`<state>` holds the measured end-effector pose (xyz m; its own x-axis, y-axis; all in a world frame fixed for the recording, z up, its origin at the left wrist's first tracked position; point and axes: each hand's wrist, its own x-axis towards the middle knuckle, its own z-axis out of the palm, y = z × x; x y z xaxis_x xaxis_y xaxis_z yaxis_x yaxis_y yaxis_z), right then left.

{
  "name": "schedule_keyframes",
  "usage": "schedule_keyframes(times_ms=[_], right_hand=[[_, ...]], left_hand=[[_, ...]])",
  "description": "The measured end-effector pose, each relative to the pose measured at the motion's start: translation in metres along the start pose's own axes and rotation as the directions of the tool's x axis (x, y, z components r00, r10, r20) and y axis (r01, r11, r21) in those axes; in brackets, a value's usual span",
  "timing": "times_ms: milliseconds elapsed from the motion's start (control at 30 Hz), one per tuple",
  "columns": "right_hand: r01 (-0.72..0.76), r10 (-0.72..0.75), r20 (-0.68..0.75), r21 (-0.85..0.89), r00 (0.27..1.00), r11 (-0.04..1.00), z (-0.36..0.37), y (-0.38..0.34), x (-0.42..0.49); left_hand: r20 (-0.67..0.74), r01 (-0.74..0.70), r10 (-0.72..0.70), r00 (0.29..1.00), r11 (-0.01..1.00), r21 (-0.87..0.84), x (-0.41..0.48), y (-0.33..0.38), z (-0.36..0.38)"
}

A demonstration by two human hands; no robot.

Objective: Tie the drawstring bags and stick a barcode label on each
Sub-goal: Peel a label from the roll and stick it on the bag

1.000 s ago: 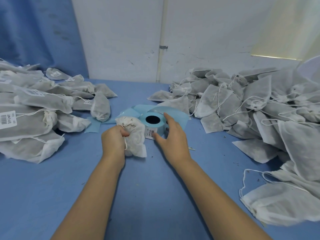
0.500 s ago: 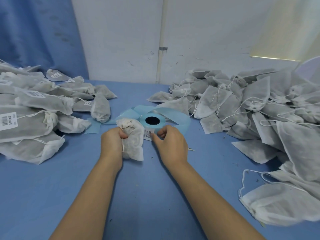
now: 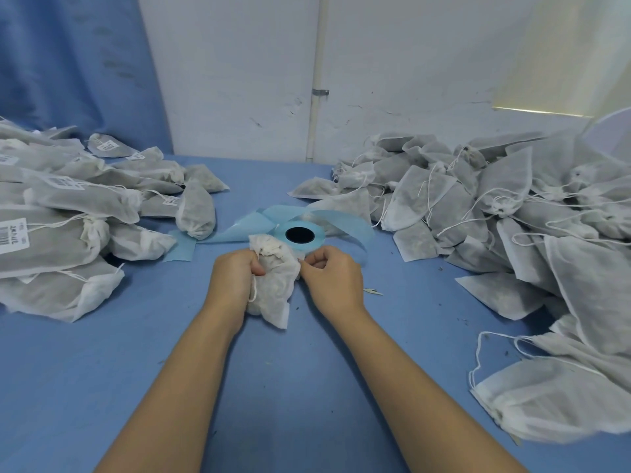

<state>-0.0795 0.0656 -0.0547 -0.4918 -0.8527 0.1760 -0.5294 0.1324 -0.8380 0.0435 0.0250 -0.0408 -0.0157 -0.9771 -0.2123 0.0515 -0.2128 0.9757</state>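
Far left of the frame: done pile [image 3: 68, 213], necks drawn shut, white barcode labels [image 3: 12, 235] showing on several; judged finished. Dark fill visible through the thin cloth, kind not tellable.

Toward centre, on the blue desk [image 3: 290, 387]: left grip [image 3: 234, 274] fisted tight round the gathered neck of one bag [image 3: 273, 298], stuffed full, lower end resting on the desk, cord loop hanging by the wrist. Neck bunched closed, knot out of sight.

Just behind, touching the bag's top: roll [image 3: 299, 235] lying flat, pale blue liner [image 3: 246, 227] trailing out to both sides.

Right of the bag: right grip [image 3: 333, 279], fingers curled, thumb and forefinger pinched at the bag's right edge. Pinched item mostly hidden, probably a label about to go on. By that reading, sticking in hand, tying apparently done for this bag.

Far right: loose pile [image 3: 478, 206], strings slack and trailing, no labels in view, same dark fill; judged all left to tie and label.

Both heaps large, so somewhere mid-task at a guess.
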Motion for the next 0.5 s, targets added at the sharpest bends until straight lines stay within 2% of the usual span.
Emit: schedule_keyframes(times_ms=[233, 400, 500], right_hand=[[-0.051, 0.045, 0.048, 0.141, 0.998, 0.989, -0.0057, 0.0012, 0.0055], [-0.109, 0.095, 0.075, 0.206, 0.993, 0.972, -0.0072, 0.0004, 0.0085], [-0.143, 0.118, 0.110, 0.254, 0.987, 0.956, -0.0089, 0.0008, 0.0096]], left_hand=[[0.035, -0.077, 0.073, 0.997, 0.990, 0.120, -0.0005, -0.0013, 0.0021], [0.123, -0.131, 0.108, 0.987, 0.970, 0.204, -0.0016, -0.0021, 0.0021], [0.113, -0.131, 0.110, 0.987, 0.970, 0.204, -0.0012, -0.0024, 0.0035]])
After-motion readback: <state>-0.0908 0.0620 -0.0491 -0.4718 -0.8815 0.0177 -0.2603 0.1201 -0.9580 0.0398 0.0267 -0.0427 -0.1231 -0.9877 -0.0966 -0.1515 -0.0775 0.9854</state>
